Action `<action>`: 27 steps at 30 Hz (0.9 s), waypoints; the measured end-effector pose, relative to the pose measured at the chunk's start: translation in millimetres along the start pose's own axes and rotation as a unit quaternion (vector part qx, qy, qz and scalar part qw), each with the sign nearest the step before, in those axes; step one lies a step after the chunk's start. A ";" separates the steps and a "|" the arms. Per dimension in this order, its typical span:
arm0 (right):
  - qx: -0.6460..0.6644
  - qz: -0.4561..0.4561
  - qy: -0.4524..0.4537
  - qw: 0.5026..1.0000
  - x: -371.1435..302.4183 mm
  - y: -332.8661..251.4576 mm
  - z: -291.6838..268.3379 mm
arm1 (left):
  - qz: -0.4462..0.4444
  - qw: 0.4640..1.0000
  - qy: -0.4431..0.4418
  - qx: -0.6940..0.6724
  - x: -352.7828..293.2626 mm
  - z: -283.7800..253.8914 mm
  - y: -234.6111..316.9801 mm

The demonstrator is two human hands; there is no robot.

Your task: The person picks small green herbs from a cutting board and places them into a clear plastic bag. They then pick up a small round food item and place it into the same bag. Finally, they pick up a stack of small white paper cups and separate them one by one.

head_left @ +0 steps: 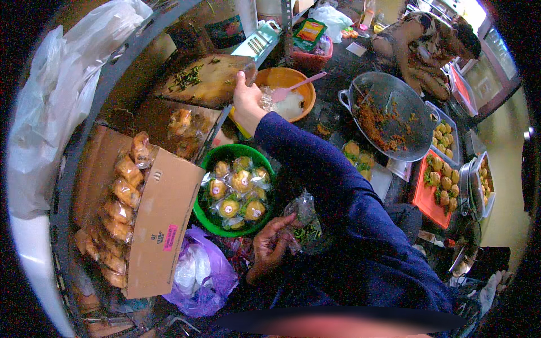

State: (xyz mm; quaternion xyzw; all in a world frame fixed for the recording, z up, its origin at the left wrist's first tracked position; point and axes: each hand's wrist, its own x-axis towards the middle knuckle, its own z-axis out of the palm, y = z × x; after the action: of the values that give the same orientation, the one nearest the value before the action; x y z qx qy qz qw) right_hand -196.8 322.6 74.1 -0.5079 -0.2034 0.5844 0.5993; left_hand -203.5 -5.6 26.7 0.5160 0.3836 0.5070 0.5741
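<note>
My right hand (248, 101) reaches far forward to the near right corner of a wooden cutting board (220, 84). Its thumb lies on top at the edge, and the other fingers are mostly hidden. Chopped green pieces (189, 78) lie on the board's left part. Close to my body, my left hand (271, 246) pinches a clear plastic bag (304, 209) with green chillies or cut green pods (308, 232) inside. Just beyond that hand stands a green basket (201, 217) of wrapped round yellow buns (241, 181).
A cardboard box (163, 225) of wrapped breads and a purple bag (211, 276) are at left. An orange basin (307, 93) holds a pink spatula (298, 87). A large wok (389, 84) with brown filling and bun trays (420, 197) stand right. Another person (417, 45) bends at far right.
</note>
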 end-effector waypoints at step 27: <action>-0.115 0.007 -0.101 0.988 8.4 19.1 -56.9 | 0.043 0.997 0.055 0.029 12.6 -1.5 12.4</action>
State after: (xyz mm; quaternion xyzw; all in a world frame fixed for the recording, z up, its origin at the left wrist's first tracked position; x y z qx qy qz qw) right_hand -156.6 305.3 32.1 -0.5130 -0.3253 0.6096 0.5093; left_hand -204.9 6.5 39.6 0.5194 0.4065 0.5473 0.5151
